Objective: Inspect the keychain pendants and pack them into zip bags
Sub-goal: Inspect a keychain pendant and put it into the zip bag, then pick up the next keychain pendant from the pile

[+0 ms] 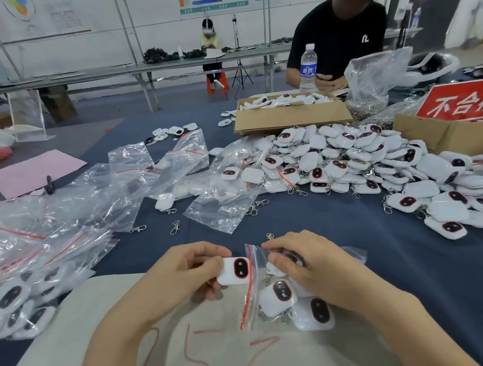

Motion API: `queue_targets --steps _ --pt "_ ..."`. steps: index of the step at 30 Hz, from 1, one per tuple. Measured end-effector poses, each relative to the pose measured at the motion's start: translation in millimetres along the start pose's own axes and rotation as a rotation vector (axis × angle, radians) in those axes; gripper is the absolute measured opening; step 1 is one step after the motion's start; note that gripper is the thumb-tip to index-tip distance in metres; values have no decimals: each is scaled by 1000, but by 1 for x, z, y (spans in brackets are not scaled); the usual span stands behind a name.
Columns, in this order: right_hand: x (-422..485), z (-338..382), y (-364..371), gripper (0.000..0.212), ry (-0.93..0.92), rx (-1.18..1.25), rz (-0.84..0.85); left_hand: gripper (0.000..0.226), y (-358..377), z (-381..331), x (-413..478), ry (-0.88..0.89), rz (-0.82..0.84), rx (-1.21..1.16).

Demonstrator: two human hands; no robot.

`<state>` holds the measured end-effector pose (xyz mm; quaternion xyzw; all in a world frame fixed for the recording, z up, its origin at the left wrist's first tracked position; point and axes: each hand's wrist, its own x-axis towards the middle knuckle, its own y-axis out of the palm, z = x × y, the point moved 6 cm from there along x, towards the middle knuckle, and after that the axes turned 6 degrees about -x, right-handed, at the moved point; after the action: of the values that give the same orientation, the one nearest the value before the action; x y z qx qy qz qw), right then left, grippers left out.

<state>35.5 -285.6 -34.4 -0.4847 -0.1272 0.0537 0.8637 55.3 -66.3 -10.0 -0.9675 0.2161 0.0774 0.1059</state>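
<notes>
**Pendant at the mouth of the zip bag**

The zip bag (257,260) under your right hand (303,268) already holds at least two pendants (279,296), dark faces up, with their metal clasps bunched between them. Its red seal strip runs down the side facing your left hand (184,275). To the left of your left hand lie filled bags (22,295), each packed with pendants. Beyond that hand, empty bags (144,178) are strewn about. Far beyond your right hand, an open cardboard box (290,116) holds more white pieces, and a second box (444,137) carries a red sign.

Your left hand pinches one pendant (234,270) between thumb and fingers, face up, its end touching the bag's seal strip. Your right hand grips the top of the bag with thumb and fingertips. It seems to hold the mouth apart, though the clear film makes that hard to tell. Both forearms rest over a beige board (101,331) marked in red.

Beyond your right hand, a large heap of loose pendants (351,159) spreads toward the desk's right edge. Between your hands and that heap lies a bare stretch of the blue desk (343,223). A loose clasp (175,227) lies just beyond your left hand.
</notes>
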Motion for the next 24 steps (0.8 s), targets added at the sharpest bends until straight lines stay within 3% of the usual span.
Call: queue_targets --steps 5,12,20,24 --pt "0 1 2 26 -19 -8 -20 16 23 -2 1 -30 63 -103" --pt "-2 8 -6 28 -43 39 -77 19 30 -3 6 -51 -21 -291" --pt "-6 25 -17 27 -86 63 -174 23 41 -3 12 75 -227 -259" --pt "-7 30 -18 29 -106 87 -169 24 32 -3 12 124 -304 -36"
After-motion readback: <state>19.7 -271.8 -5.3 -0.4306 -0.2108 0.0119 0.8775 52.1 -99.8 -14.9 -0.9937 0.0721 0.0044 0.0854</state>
